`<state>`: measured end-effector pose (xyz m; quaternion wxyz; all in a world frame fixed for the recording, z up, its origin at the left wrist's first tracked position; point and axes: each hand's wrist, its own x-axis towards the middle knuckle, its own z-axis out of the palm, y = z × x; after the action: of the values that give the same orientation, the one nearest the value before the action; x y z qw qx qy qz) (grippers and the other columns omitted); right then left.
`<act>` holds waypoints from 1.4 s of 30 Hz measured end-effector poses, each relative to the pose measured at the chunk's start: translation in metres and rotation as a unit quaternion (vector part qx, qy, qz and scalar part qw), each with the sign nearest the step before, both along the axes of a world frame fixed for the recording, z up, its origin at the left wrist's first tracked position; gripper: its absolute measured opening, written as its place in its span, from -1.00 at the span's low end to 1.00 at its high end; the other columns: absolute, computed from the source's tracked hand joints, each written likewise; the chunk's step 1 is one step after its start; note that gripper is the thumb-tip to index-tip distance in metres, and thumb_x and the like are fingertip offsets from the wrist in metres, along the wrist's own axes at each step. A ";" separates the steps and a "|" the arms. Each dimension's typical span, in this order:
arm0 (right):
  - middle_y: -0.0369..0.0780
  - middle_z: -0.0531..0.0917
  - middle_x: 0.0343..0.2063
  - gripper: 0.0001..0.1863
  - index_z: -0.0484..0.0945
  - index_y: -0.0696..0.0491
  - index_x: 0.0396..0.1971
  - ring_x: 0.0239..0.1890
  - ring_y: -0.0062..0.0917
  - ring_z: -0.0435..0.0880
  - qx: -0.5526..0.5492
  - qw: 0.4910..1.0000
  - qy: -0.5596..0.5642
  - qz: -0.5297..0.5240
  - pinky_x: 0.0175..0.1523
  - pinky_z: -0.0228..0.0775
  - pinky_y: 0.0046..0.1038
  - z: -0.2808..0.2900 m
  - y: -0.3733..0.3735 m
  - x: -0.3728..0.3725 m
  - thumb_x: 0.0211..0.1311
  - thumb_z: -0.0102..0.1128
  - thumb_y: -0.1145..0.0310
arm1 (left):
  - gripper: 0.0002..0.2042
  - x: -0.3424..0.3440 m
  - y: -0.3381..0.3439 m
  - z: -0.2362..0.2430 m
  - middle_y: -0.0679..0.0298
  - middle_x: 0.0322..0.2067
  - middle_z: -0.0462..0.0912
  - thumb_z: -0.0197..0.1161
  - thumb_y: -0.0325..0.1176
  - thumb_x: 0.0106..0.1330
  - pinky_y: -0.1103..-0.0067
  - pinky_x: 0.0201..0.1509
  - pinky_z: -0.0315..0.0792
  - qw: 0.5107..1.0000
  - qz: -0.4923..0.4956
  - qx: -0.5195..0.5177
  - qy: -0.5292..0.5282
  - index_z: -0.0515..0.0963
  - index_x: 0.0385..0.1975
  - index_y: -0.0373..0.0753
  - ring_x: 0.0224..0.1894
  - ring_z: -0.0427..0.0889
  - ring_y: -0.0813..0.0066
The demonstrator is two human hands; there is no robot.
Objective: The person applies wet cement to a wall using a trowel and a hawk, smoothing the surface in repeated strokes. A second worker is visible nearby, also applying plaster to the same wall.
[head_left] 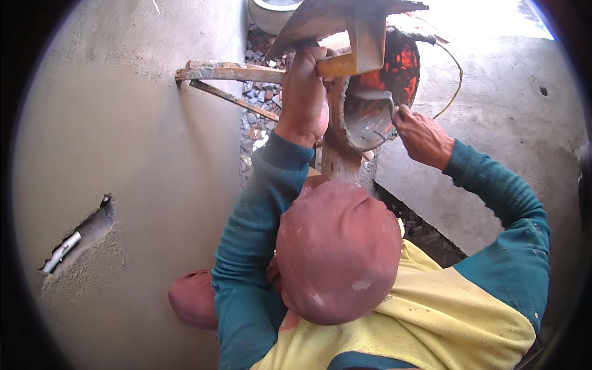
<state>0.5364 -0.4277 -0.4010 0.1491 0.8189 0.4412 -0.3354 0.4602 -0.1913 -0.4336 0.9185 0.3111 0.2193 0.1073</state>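
My left hand (305, 98) is closed around the yellow handle of a plastering float (367, 46). The float is raised, and its flat plate is crusted with grey mortar. My right hand (422, 137) grips a trowel (373, 94) by its handle, which is mostly hidden in my fingers. The trowel's blade lies inside a tipped bucket (353, 114), red-orange within and smeared with wet grey mortar. Its opening faces my right hand. The float hides part of the bucket's upper side.
A grey plastered wall (148, 135) rises at left, with a white pipe (61, 251) in a gouged slot. A rusty metal bracket (234, 73) juts from it. Rubble (262, 98), a wooden post (340, 163), a pale basin (271, 15) and a concrete slab (493, 92) lie around. My bent knee (339, 253) is close below.
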 end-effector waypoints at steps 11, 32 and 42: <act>0.02 0.57 -0.37 -0.88 0.50 0.27 -0.42 -0.22 -0.09 0.57 0.100 0.991 0.066 0.053 -0.07 0.50 -0.13 -0.026 -0.018 0.015 0.01 0.01 0.64 | -0.84 -0.003 -0.003 -0.012 0.35 -0.17 0.58 0.06 -0.30 0.49 0.55 -0.05 0.45 0.999 -0.037 0.001 -0.011 0.54 -0.15 -0.21 -0.18 0.55 0.61; -0.13 0.52 -0.12 -0.35 0.28 0.36 0.26 -0.51 -0.68 0.51 0.325 0.471 0.633 -0.522 -0.64 0.48 -0.66 -0.024 -0.027 -0.004 0.34 0.26 0.26 | -0.86 0.014 0.055 -0.014 0.21 -0.17 0.59 0.04 -0.36 0.51 0.25 0.10 0.55 0.998 -0.014 -0.034 -0.059 0.49 -0.08 -0.21 -0.07 0.62 0.25; -0.21 0.57 -0.27 -0.25 0.40 0.28 0.25 -0.60 -0.68 0.49 0.396 0.593 0.488 -0.503 -0.66 0.29 -0.64 0.034 -0.035 0.010 0.17 0.30 0.07 | -0.83 0.014 0.107 -0.029 0.20 -0.03 0.59 -0.02 -0.30 0.51 0.19 0.14 0.48 0.997 -0.019 0.078 -0.001 0.50 -0.09 -0.16 0.04 0.59 0.26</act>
<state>0.5464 -0.4626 -0.3674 -0.6205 0.6027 0.0551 -0.4987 0.4737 -0.0845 -0.4622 0.8934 0.3859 0.2038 0.1068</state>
